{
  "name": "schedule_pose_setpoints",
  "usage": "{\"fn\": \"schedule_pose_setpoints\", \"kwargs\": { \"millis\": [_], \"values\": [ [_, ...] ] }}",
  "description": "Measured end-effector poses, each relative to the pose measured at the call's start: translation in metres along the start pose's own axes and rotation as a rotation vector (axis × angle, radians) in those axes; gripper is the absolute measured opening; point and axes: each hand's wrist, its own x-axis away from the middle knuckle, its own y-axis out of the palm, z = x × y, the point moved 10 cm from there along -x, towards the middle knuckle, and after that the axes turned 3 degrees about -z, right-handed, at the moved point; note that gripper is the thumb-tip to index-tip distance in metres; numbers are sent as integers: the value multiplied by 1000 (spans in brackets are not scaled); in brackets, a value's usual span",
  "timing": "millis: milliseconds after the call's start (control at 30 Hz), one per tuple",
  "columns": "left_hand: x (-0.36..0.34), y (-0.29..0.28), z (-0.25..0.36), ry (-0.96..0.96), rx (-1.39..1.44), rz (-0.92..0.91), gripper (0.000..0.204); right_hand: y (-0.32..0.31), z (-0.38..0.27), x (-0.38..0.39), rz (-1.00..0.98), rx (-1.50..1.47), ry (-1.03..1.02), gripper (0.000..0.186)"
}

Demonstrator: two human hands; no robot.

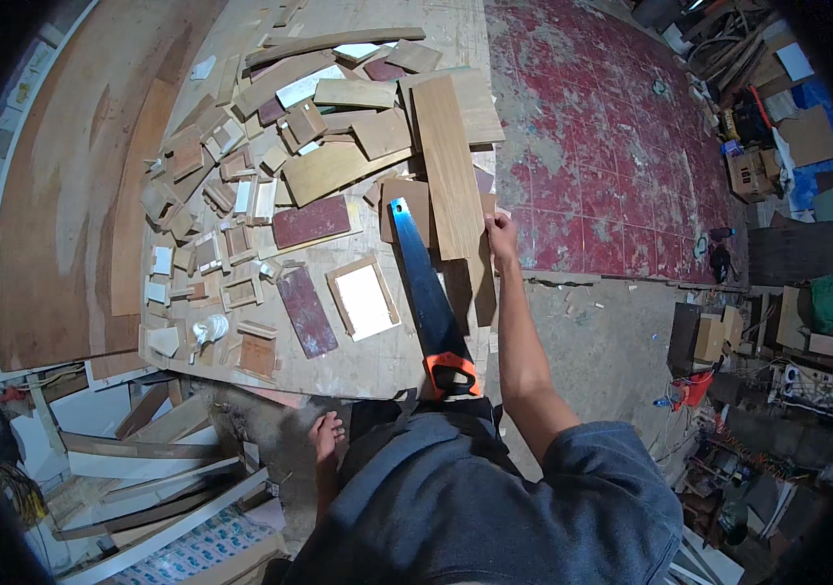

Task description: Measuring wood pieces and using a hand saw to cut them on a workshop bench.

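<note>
Hard to tell touch from nearness between the right hand (501, 237) and the dark board (481, 292) beside it. Impossible to follow that board beneath the long plank (448, 166). Unable to see all of the left forearm (326, 480) past the grey shirt (475, 497). Cannot see the brown sheet's (75, 195) far end, cut off above.

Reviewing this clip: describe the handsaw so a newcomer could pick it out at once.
On the pale worktable, go to the edge nearest the person, left of the right forearm. The handsaw lies there beside a long wooden board, tip pointing away. Its orange and black handle and long, tapering blue blade set it apart from the surrounding wood pieces.
</note>
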Motion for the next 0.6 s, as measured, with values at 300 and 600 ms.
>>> {"fn": "schedule_pose_setpoints", "kwargs": {
  "millis": [300,600],
  "values": [
    [4,-29,-54,-27,15,50,32,22,12,55,-109,-114,251,38],
    [9,-30,-49,36,-43,29,35,-45,57,122,235,486,47,50]
  ]
}}
